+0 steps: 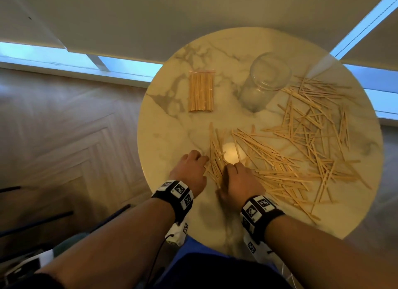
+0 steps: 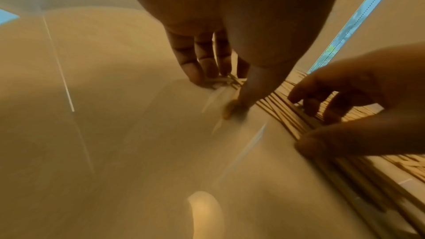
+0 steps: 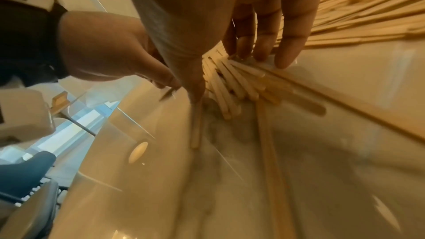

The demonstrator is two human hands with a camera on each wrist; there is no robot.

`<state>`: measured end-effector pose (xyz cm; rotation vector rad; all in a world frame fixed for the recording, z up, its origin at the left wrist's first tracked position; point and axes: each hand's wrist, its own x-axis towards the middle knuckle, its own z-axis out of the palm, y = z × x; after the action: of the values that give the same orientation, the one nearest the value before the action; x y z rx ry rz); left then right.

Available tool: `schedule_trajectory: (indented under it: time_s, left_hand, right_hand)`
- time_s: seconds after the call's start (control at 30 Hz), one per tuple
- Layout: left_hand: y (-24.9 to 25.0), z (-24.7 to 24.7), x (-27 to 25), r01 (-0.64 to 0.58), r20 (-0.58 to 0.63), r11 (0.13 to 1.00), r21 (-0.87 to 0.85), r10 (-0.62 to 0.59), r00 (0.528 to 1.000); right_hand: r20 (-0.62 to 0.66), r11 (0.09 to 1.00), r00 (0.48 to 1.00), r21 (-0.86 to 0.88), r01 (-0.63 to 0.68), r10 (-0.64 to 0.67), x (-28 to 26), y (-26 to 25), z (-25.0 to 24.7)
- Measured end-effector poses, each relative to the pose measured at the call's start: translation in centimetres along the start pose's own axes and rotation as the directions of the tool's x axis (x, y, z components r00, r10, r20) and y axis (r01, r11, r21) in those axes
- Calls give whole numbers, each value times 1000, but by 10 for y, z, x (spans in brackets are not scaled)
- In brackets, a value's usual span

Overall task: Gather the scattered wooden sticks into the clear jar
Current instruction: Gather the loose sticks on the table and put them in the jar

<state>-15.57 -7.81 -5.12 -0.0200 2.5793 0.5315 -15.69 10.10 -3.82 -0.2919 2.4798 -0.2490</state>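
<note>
Toward the far left part of the round marble surface (image 1: 163, 125) lies a clear packet of sticks (image 1: 201, 91), flat, its sticks lined up and pointing from the far edge toward the near edge, well apart from everything else.

At the near edge, left of centre, the left hand (image 1: 189, 170) rests knuckles up, its fingers reaching down to the surface and pressing against the left side of a small gathered bundle of wooden sticks (image 1: 216, 159). In the left wrist view the fingertips (image 2: 197, 77) touch the stick ends and the thumb comes down beside them; the fingers are bent only gently, so the hand pushes more than it grips.

Just right of it, the right hand (image 1: 239, 181) closes in on the same bundle from the other side. The right wrist view shows its fingers (image 3: 287, 43) fairly straight, tips down on the sticks, with the thumb planted on the surface near the stick ends. The bundle sits squeezed between the two hands.

Toward the far edge, right of centre, stands the clear jar (image 1: 263, 82), upright, mouth up; whether anything lies inside is not plain.

From the middle across to the right edge, the scattered wooden sticks (image 1: 305, 142) are strewn in crossing heaps, some reaching close to the jar's right side and others running down to the near right edge.
</note>
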Motion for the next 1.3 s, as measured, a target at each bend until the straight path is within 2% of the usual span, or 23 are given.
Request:
schedule_trajectory:
  time_s: [0.27,0.5,0.77,0.9,1.07,1.13,1.23,1.27,1.3]
  left_hand:
    - [3,19,-3,-10,-29,988,-154,6,1000]
    - [5,16,-8,87,-25,978,-187,-93,995]
    - [7,16,-16,172,-22,949,-264,-185,983]
    - [15,14,-18,182,3,935,-304,-190,982]
    - [25,13,-19,221,21,924,-312,-226,974]
    - [30,14,-19,251,43,914,-318,-251,967]
    - [47,7,-20,220,13,919,-327,-229,973]
    - [56,-1,-19,190,-33,918,-348,-215,976]
    - [67,-11,-18,152,-79,912,-382,-196,977]
  right_hand:
    - [19,1000,1000,-20,-10,10,9,17,-11]
    - [38,992,999,-125,10,-5,19,42,-19]
    - [84,992,996,-113,51,-42,17,60,-54]
    - [124,998,990,-19,62,-59,11,69,-82]
    - [43,993,993,52,104,-106,9,96,-108]
    - [-6,982,994,155,107,-107,7,105,-122]
    - [-140,901,985,406,151,-102,3,113,-148]
    - [-179,844,980,510,166,-85,1,113,-159]
    - [-208,738,976,648,188,-66,-2,111,-171]
